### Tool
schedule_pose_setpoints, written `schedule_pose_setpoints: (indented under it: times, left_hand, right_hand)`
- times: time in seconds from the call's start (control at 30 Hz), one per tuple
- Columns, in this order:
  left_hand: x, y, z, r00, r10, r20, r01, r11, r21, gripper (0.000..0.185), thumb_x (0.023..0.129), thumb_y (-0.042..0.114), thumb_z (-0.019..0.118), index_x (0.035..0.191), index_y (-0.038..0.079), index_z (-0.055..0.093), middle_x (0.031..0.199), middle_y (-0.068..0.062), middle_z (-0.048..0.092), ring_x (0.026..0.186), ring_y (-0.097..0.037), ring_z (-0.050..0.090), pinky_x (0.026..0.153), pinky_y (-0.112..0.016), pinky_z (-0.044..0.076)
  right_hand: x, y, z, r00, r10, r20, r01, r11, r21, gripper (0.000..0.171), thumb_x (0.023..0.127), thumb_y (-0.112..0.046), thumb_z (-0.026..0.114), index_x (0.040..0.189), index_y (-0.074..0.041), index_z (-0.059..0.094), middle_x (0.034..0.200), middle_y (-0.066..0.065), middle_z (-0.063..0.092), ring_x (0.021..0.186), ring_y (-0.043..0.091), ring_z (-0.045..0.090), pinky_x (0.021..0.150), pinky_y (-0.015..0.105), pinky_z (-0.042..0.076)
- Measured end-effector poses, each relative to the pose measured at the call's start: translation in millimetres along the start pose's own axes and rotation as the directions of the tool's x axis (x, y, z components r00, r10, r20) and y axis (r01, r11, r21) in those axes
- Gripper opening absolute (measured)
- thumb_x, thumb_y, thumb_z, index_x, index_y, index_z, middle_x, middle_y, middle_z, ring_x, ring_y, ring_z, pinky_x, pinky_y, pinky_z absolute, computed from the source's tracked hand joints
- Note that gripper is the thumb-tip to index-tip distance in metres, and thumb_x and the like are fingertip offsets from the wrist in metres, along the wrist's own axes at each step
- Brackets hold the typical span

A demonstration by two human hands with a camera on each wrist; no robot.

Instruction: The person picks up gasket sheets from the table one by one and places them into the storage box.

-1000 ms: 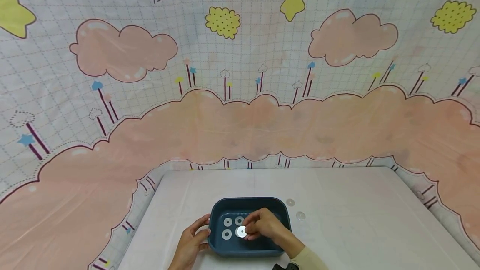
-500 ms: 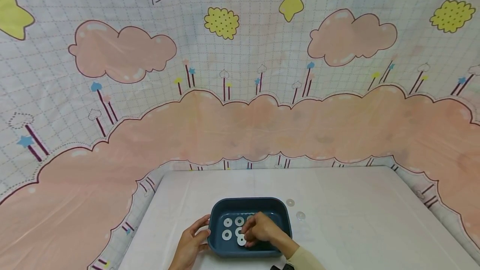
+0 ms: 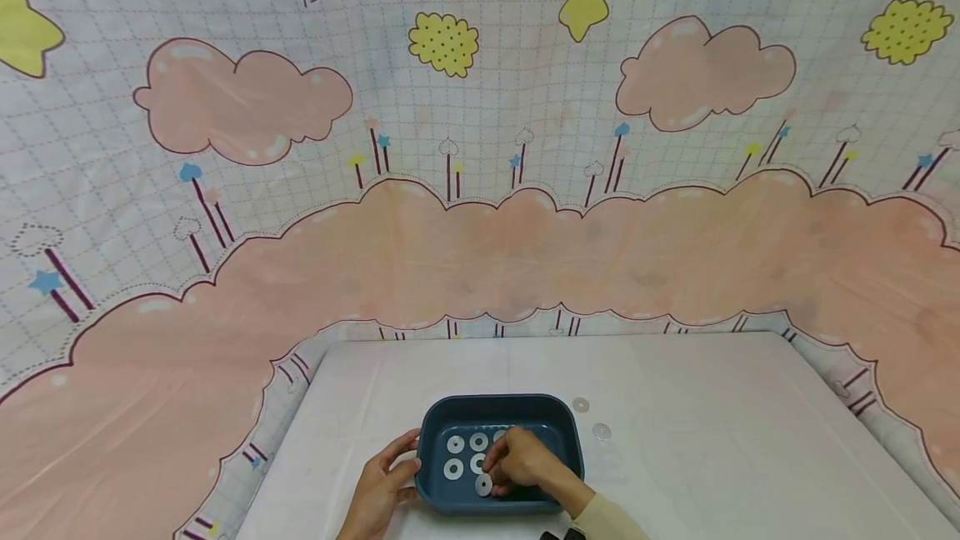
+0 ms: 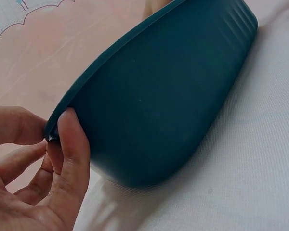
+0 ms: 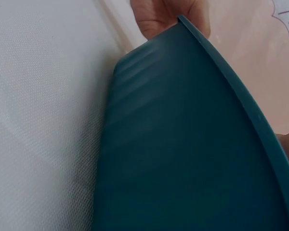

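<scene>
Five washers: flat silver discs with holes, lying inside the tray [image 3: 557,427]; nearest one [image 3: 483,485] under the right hand.
Tray: dark teal, rounded rectangle, smooth matte plastic, faintly ribbed outer wall; sits near the counter's [image 3: 712,457] front edge.
Left hand [image 3: 382,486]: fingers [image 4: 73,144] curled on the tray's left rim, gripping it.
Right hand [image 3: 525,461]: fingers bent down into the tray, tips on the nearest washer; pinching or only touching, cannot tell.
Counter: white woven cloth; two clear discs [image 3: 600,432] right of the tray.

Matt plastic tray [image 3: 495,409], shiny metal washers [image 3: 454,445]
</scene>
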State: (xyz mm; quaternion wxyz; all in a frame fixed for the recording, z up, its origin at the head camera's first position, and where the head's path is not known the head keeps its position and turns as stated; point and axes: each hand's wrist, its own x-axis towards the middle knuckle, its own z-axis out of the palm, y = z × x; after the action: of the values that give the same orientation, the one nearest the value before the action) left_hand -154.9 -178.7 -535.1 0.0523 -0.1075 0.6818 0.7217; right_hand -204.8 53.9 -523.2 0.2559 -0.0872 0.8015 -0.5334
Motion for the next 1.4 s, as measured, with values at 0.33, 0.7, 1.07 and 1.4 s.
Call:
schedule_pose_setpoints:
  times: [0.33, 0.7, 1.07, 1.4]
  left_hand:
    - [-0.1, 0.2, 0.3, 1.0, -0.006, -0.012, 0.006, 1.0, -0.003, 0.057, 0.09, 0.003, 0.058, 0.145, -0.003, 0.043, 0.131, -0.018, 0.046, 0.087, -0.017, 0.06, 0.063, -0.031, 0.055]
    - [-0.4, 0.3, 0.8, 1.0, -0.003, -0.011, 0.003, 1.0, -0.002, 0.057, 0.09, 0.003, 0.057, 0.145, -0.003, 0.043, 0.132, -0.019, 0.046, 0.089, -0.017, 0.06, 0.064, -0.032, 0.055]
    - [-0.2, -0.8, 0.9, 1.0, 0.008, -0.01, -0.008, 1.0, -0.014, 0.057, 0.09, 0.004, 0.058, 0.145, -0.003, 0.043, 0.13, -0.017, 0.048, 0.088, -0.017, 0.06, 0.063, -0.031, 0.055]
    - [0.0, -1.5, -0.3, 1.0, 0.006, -0.002, -0.006, 1.0, -0.023, 0.057, 0.091, 0.006, 0.058, 0.146, -0.001, 0.042, 0.129, -0.014, 0.048, 0.088, -0.016, 0.06, 0.063, -0.031, 0.054]
  right_hand:
    - [-5, -2, -2, 0.998, -0.054, -0.026, 0.054, 0.998, -0.022, 0.014, 0.078, 0.014, 0.065, 0.084, 0.003, 0.072, 0.074, 0.014, 0.068, 0.056, 0.015, 0.064, 0.054, 0.029, 0.056]
    - [-16, -1, -20, 0.979, -0.182, -0.091, 0.179, 0.983, -0.038, 0.017, 0.082, 0.002, 0.069, 0.098, -0.001, 0.073, 0.08, 0.008, 0.069, 0.066, 0.018, 0.067, 0.061, 0.033, 0.058]
    - [-26, -2, -41, 0.948, -0.29, -0.13, 0.301, 0.951, 0.072, 0.023, 0.089, -0.009, 0.068, 0.11, 0.002, 0.069, 0.103, 0.021, 0.07, 0.086, 0.031, 0.072, 0.071, 0.031, 0.06]
    - [-39, -1, -68, 0.929, -0.305, -0.209, 0.338, 0.93, 0.145, 0.024, 0.092, -0.01, 0.065, 0.113, 0.001, 0.067, 0.109, 0.028, 0.066, 0.095, 0.035, 0.07, 0.076, 0.028, 0.059]
